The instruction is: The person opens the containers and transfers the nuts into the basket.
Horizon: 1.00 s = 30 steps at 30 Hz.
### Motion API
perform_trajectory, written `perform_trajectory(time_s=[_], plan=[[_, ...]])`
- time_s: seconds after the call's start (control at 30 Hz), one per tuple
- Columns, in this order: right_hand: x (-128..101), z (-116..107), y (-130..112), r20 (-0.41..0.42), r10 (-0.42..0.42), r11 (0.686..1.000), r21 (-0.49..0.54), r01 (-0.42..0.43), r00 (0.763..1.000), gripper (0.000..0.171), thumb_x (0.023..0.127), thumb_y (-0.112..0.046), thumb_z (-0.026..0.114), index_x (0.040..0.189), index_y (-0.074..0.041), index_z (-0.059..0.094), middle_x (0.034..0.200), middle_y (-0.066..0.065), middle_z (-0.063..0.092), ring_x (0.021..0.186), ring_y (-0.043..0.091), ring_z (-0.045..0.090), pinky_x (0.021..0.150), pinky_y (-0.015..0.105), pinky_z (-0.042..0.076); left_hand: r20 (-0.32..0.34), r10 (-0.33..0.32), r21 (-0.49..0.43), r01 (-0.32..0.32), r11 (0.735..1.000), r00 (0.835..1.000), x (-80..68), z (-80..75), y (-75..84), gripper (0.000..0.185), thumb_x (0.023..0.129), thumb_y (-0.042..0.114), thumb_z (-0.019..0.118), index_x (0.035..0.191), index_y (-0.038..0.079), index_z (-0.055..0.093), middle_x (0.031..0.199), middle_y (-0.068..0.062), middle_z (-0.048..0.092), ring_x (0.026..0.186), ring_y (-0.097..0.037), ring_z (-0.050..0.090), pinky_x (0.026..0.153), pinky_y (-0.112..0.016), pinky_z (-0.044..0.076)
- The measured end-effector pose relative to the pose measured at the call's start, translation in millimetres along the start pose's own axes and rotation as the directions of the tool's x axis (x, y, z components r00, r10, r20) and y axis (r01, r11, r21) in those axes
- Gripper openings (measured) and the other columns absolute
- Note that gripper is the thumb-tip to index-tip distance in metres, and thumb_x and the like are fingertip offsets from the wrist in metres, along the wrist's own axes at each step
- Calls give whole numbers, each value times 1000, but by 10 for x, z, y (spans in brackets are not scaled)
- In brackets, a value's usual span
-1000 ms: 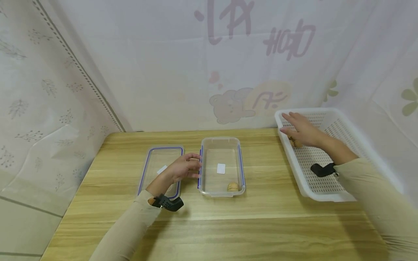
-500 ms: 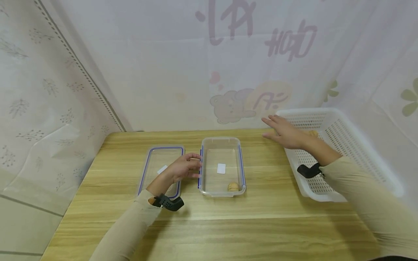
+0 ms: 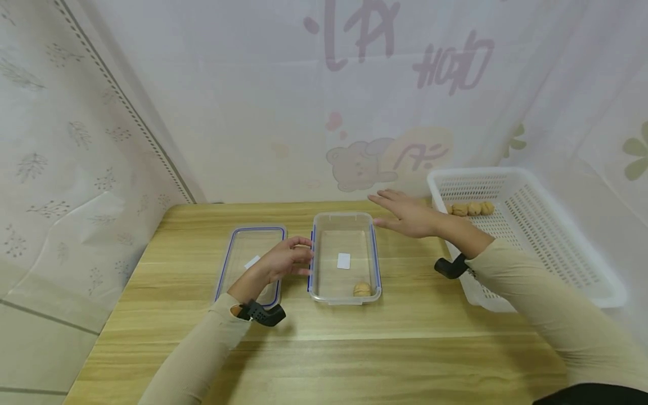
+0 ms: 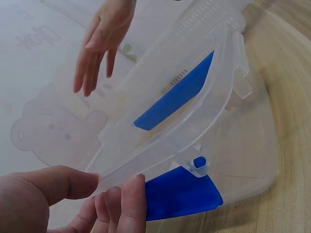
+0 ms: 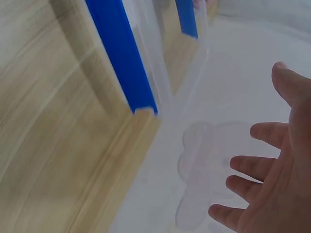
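A clear plastic food box [image 3: 331, 225] with blue side clips stands mid-table. One walnut [image 3: 361, 289] lies in its near right corner, and a white label [image 3: 343, 261] shows on its floor. My left hand [image 3: 283, 260] rests at the box's left side, fingertips right at the rim and the blue clip [image 4: 180, 194] in the left wrist view. To the right, my right hand [image 3: 412, 216] is in the air near the box's far right corner, fingers spread and straight. The palm [image 5: 272, 208] faces the right wrist camera with nothing in it.
Under the left forearm lies the clear lid [image 3: 243, 239] with a blue seal. A white perforated basket [image 3: 536, 247] stands at the right, with several walnuts [image 3: 473, 208] along its far left part. A printed curtain [image 3: 253, 112] hangs behind the wooden table [image 3: 354, 354].
My right hand has moved left from over the basket to beside the box, uncovering the walnuts in the basket. The left hand and the box have stayed put.
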State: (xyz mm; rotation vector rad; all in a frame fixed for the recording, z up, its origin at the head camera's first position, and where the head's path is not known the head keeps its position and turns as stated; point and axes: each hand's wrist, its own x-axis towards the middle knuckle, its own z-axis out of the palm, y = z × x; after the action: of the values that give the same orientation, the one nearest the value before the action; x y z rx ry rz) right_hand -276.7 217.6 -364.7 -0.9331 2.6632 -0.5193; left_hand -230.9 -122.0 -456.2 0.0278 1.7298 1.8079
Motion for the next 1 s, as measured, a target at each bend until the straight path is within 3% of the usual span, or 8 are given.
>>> perform_trajectory(time_s=[0.17,0.4,0.63,0.8,1.0], plan=[[78,69,-128,61,-45,999,30,44,997,70,107,-46,50,161,-9,26,165,22,22,152,43,14,125,62,15,-2,-5,-1,5,1000,1000,0,12,13,42,101,0,52,140,-8,39,100,-8,52,88,-16,54,78,-31,65],[214,157,-269,134,-131,986,121,115,982,67,107,-46,49,159,-8,33,161,17,34,149,37,28,124,56,26,-14,-16,-6,16,1000,1000,-1,23,24,42,100,-1,52,140,-8,39,100,-8,52,88,-16,55,77,-31,65],[351,275,-387,228,-168,979,155,134,959,64,107,-45,51,156,-6,38,160,12,39,148,33,33,124,50,29,-10,-13,-8,13,1000,1000,9,14,12,43,100,0,53,140,-8,38,100,-8,54,88,-16,56,77,-31,65],[429,375,-491,328,-203,971,190,147,923,58,106,-40,55,152,-5,45,155,11,46,142,33,42,118,51,39,0,-7,4,7,1000,1000,2,10,8,45,99,1,53,140,-8,38,101,-9,55,90,-17,57,79,-32,65],[492,471,-616,449,-226,967,209,144,864,54,104,-30,60,149,-4,48,150,13,51,136,35,48,115,49,43,1,1,2,-1,1000,1000,-2,3,5,42,100,1,53,138,-7,39,100,-9,54,90,-17,56,80,-33,65]])
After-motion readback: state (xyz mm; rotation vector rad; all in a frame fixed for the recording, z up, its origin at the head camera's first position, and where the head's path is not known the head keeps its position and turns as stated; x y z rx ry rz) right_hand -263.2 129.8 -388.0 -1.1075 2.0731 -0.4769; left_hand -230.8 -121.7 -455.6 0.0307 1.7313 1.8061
